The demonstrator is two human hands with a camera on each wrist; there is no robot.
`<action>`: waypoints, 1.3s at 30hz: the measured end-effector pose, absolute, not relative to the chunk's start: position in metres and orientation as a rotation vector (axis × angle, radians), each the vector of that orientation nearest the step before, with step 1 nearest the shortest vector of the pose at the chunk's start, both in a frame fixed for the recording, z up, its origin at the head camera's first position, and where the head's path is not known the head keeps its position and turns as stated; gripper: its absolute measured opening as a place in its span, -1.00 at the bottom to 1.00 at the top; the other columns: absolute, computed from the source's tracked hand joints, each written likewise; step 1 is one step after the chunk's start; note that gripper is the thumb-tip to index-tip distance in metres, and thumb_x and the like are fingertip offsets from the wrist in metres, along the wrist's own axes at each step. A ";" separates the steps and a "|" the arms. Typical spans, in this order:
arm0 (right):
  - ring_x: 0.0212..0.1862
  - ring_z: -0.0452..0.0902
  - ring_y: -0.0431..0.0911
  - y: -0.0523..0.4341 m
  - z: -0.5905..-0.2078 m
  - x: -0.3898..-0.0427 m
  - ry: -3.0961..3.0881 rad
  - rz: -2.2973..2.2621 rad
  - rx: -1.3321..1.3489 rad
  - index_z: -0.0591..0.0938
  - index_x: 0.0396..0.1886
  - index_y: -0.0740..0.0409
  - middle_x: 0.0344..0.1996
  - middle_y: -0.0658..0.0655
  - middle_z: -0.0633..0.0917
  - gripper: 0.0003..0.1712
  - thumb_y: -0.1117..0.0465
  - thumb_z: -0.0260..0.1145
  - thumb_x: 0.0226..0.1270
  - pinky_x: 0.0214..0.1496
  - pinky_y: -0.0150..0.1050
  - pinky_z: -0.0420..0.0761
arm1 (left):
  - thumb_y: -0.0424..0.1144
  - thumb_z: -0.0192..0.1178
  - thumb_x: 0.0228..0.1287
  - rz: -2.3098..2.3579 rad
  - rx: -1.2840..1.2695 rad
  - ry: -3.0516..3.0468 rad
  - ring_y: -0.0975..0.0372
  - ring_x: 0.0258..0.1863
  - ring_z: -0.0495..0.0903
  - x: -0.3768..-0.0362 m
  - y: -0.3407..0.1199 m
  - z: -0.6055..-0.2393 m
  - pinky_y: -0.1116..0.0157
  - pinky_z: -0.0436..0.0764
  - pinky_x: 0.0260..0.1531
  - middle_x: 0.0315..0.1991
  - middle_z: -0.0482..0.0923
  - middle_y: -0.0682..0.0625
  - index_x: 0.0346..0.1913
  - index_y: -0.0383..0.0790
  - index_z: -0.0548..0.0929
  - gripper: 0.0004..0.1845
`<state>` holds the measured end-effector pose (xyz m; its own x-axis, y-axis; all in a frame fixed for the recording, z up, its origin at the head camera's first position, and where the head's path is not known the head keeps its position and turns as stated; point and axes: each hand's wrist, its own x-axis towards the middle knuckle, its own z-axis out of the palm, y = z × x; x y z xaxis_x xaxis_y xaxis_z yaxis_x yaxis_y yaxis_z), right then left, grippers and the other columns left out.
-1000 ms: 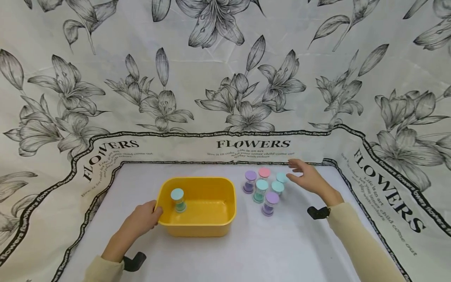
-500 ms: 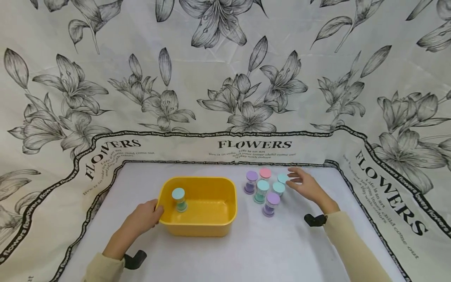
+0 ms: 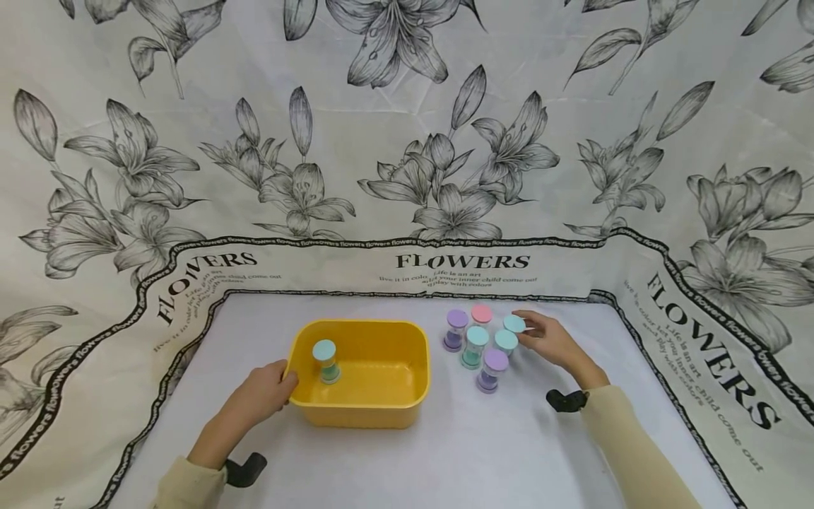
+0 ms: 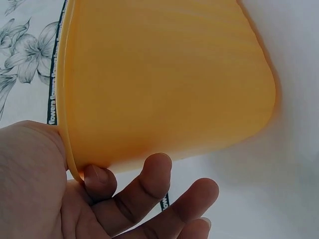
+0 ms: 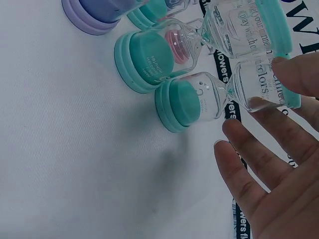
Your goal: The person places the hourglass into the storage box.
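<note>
Your right hand [image 3: 552, 341] is at the right edge of the cluster of sand timers, a little right of the middle of the head view. Its fingers are spread and nearly straight around the teal timer [image 3: 514, 325] at the back right. In the right wrist view the fingertips [image 5: 294, 69] touch the top cap of this timer [image 5: 227, 92], but nothing is pinched yet, so the grip is wide and not closed.

The danger is the crowding. A second teal timer [image 3: 506, 341] stands just beside the one you reach for, and the pink timer [image 3: 481, 314] is close on the other side. If your fingers close in a careless way, or you pull the timer sideways and not upward, I think you may knock a neighbour over. The thin glass waist could also slip between straight fingers.

Your left hand [image 3: 262, 396] holds the left rim of the yellow tub [image 3: 381, 406] in the lower middle of the frame. The thumb is on the rim, and the fingers [image 4: 149, 181] curl under its outer wall. One teal timer [image 3: 326, 359] stands already inside, near that left wall.

Two purple timers [image 3: 455, 329] [image 3: 490, 370] and one more teal timer [image 3: 474, 346] stand between your right hand and the tub, so a low path across would hit them. The white table cloth [image 3: 483, 452] lies under all, and the flower backdrop [image 3: 407, 141] fills the upper frame.
</note>
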<state>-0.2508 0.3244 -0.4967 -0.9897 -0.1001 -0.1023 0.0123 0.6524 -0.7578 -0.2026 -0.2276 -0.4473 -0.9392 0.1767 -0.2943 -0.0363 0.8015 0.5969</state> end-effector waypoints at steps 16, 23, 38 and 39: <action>0.28 0.52 0.42 0.338 -0.468 -0.247 2.853 -1.147 -0.046 0.27 0.48 0.38 0.30 0.51 0.47 -0.29 0.09 0.23 0.53 0.13 0.13 0.66 | -0.18 -0.09 0.50 0.953 0.123 2.646 0.18 -0.53 0.45 -0.201 -0.225 -0.448 0.25 0.43 -0.50 -0.52 0.48 -0.02 -0.22 -0.25 0.51 -0.76; 0.26 0.54 0.40 0.337 -0.430 -0.251 3.019 -1.140 -0.087 0.31 0.48 0.31 0.27 0.47 0.52 -0.31 0.02 0.23 0.54 0.17 0.32 0.57 | -0.18 -0.10 0.49 0.919 0.124 2.658 0.17 -0.55 0.42 -0.201 -0.222 -0.446 0.26 0.39 -0.52 -0.53 0.47 -0.02 -0.25 -0.24 0.51 -0.75; 0.09 0.64 0.16 0.247 -0.370 -0.267 3.058 -1.339 -0.561 0.51 0.36 0.23 0.13 0.28 0.66 -0.41 0.19 0.40 0.39 0.10 0.05 0.66 | -0.17 -0.11 0.49 0.897 0.118 2.658 0.17 -0.54 0.42 -0.202 -0.211 -0.446 0.26 0.41 -0.51 -0.52 0.48 -0.03 -0.25 -0.24 0.51 -0.75; 0.07 0.64 0.14 0.239 -0.368 -0.269 3.040 -1.351 -0.605 0.52 0.35 0.23 0.13 0.27 0.67 -0.42 0.20 0.40 0.38 0.10 0.03 0.67 | -0.17 -0.11 0.49 0.895 0.115 2.658 0.17 -0.54 0.42 -0.202 -0.211 -0.446 0.26 0.41 -0.51 -0.52 0.49 -0.03 -0.25 -0.24 0.51 -0.75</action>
<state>-0.2685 0.2387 -0.3682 -0.9083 -0.2221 0.3545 -0.4119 0.6224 -0.6656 -0.2022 -0.2106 -0.4461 -0.9412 0.1805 -0.2857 -0.0292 0.7988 0.6009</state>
